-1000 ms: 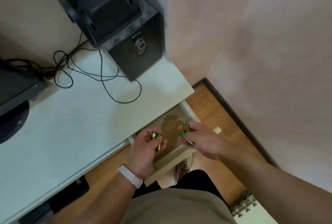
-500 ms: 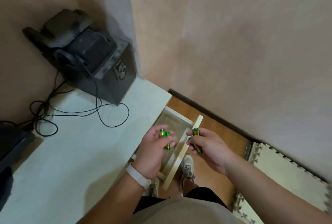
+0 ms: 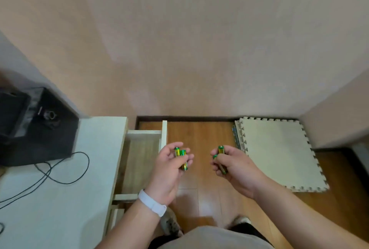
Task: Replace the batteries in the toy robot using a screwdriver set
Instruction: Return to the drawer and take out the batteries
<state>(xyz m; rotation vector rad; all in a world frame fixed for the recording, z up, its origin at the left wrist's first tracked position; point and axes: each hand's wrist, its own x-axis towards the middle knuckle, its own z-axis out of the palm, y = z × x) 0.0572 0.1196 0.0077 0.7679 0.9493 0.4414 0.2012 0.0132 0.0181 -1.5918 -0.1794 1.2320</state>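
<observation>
While both hands hover above the wooden floor (image 3: 199, 134), beside the open drawer (image 3: 164, 133): left hand (image 3: 169, 168), fingers curled round a battery pair (image 3: 183, 153); right hand (image 3: 236, 170), gripping two more batteries (image 3: 220, 149). Foam mat (image 3: 279, 152) to the right.

The left hand (image 3: 166, 170) and right hand (image 3: 238, 170) half hide the green-and-yellow cylindrical batteries (image 3: 182, 153); the black boxy speaker (image 3: 46, 138) is cut off at the left edge.

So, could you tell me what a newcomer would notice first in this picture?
The eye goes to the centre, where the left hand holds green-and-yellow batteries and the right hand grips a second pair, both above the wooden floor. An open drawer juts from the white desk at left; a pale foam mat lies at right.
</observation>
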